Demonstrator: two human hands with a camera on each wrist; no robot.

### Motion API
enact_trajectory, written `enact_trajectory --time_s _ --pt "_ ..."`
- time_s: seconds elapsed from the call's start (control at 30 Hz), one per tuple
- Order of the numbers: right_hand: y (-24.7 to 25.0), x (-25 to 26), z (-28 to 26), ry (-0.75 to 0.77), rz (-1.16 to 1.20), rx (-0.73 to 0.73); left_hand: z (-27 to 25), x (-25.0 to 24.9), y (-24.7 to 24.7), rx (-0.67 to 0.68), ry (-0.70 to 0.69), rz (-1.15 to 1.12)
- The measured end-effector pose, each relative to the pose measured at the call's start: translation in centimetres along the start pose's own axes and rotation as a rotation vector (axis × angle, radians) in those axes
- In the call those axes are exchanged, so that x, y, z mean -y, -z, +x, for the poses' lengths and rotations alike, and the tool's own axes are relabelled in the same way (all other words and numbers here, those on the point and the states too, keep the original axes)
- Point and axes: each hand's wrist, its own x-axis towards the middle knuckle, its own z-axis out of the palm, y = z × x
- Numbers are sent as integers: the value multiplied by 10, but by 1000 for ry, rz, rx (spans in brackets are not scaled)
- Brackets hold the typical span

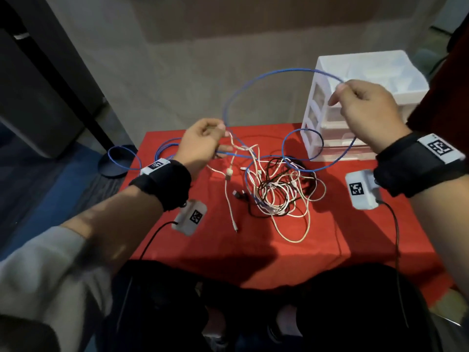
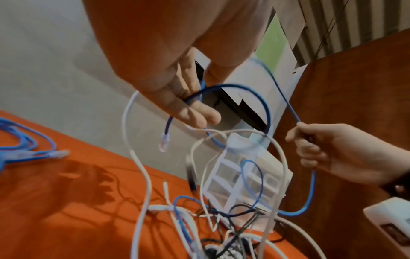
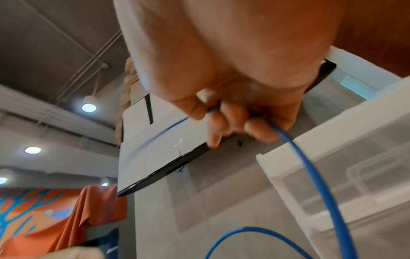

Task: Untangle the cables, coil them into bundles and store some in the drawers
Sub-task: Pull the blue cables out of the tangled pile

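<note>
Now, hands: your left hand (image 1: 203, 141) and right hand (image 1: 365, 107) are each pinching the blue cable (image 1: 266, 74), arching between them.
Left: tangle (image 1: 276, 189) below your hands is lying unsorted on the bench (image 1: 355, 237); nothing visibly stored in the drawers (image 1: 337, 138).

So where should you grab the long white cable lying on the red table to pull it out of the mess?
Probably by its loose plug end, coming from the near side. That end of the white cable lies straight and apart from the tangle, so pinching just behind the plug should let it slide free. Both hands are busy holding the blue cable now.
</note>
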Motion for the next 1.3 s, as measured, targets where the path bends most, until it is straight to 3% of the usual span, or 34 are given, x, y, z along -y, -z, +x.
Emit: enact_trajectory --time_s 0.07,0.13,0.23,0.4,0.47,0.53,0.6,0.63,0.73,0.8,0.93,0.97,1.03,1.17,1.3 --pt "8 -5 4 -28 37 -132 1 11 12 -22 -4 93" --pt "18 -9 8 -44 38 -162 3 25 29 -96 31 141" --pt "24 -10 5 -3 -151 30 -3 37 46 -192 92 138" --pt "0 -7 -15 4 -330 421 -10 26 34 -163 65 -27" --pt "-14 -4 -26 97 -429 416 -11 12 24 -143 85 -96" --pt "-28 7 -41 254 -479 299 -16 -6 12 -108 97 -127" --pt "-45 31 -59 397 -317 219 -26 -26 -3 -57 100 -162" --pt "-55 46 -68 406 -191 259 -31 -36 -10 -32 99 -185" --pt "-80 71 -79 152 176 558 -46 -54 -27 51 85 -217" --pt "-88 69 -74 83 266 568 -53 -55 -28 115 -5 -104" --pt "-85 62 -66 181 137 623 -62 -52 -13 247 -484 654" --pt "-83 62 -66 199 107 614 -63 -54 -10 274 -548 791" --pt "-77 62 -65 189 106 555 -60 -55 -5 330 -490 859" --pt "-63 66 -60 163 160 476 -58 -43 -2 489 -174 532" --pt "-54 62 -52 146 197 577 -53 -47 12 349 -227 538"
